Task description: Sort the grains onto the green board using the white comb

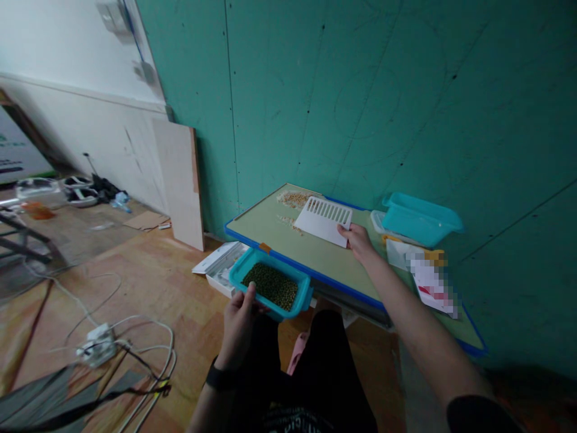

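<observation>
My left hand (238, 316) grips the near side of a turquoise plastic container (301, 300), its thumb over the rim. Small green beans (270, 284) cover the container's bottom. It is held just off the table's front edge. My right hand (356, 238) is closed on the right end of a white slotted scraper (322, 224), which is over the tabletop. Left of the scraper's slotted edge lie a pile of pale beans or grains (295, 199) and a smaller scatter (288, 224).
A low table (356, 264) with blue edging stands against the green wall. At its right are another turquoise container (419, 219), a white lid (377, 221) and a partly blurred packet (433, 282). An opened white box (219, 270) sits beneath. A power strip (98, 344) with cables lies on the floor.
</observation>
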A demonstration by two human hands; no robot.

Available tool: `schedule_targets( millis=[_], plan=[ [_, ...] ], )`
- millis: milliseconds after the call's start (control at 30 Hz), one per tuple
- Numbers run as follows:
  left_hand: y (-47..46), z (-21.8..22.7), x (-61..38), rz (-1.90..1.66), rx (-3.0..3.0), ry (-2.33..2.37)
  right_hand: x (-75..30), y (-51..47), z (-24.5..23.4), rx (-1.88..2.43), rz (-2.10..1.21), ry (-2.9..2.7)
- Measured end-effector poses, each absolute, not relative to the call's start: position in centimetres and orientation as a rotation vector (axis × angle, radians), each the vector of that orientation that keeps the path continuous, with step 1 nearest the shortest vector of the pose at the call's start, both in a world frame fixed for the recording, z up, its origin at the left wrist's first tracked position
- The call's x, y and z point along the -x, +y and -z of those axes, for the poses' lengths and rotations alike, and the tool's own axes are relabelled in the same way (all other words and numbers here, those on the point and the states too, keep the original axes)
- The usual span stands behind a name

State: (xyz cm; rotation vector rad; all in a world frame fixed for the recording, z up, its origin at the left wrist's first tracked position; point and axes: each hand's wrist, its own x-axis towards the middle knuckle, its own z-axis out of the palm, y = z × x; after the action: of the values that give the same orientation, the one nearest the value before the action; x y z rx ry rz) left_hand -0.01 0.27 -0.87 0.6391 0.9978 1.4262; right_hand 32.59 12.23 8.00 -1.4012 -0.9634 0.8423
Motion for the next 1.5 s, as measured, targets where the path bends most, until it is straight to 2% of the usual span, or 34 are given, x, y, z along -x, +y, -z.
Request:
schedule_targets(
  millis=[1500],
  plan=[
    [0.0, 1.2, 0.3, -1.437, -0.759, 1.003, -30.4, 11.1, -8.4, 1.369, -1.006, -1.033]
  ],
)
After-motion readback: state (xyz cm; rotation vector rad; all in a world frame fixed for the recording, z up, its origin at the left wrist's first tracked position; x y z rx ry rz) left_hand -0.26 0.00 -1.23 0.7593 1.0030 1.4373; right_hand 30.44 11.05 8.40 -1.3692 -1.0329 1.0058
